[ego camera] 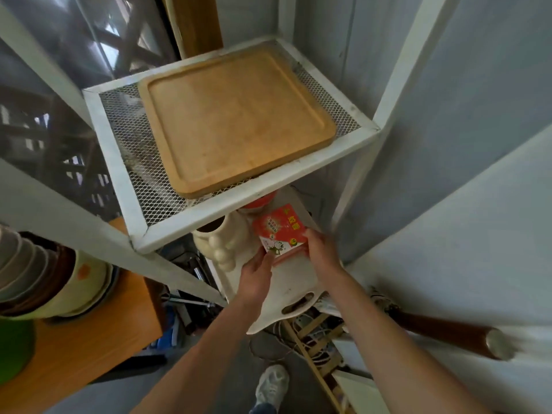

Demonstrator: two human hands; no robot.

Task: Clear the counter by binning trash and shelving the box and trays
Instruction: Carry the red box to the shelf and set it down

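Note:
A red and white box lies on a white tray that sticks out of the lower level of a white metal rack. My left hand grips the box's near left corner and the tray's left side. My right hand holds the box's right edge. A wooden tray rests flat on the rack's mesh shelf above. The far end of the white tray is hidden under that shelf.
A cream vase stands just left of the box on the lower level, with a red-lidded container behind. Stacked bowls sit on a wooden counter at left. Cables and a bamboo frame lie on the floor below.

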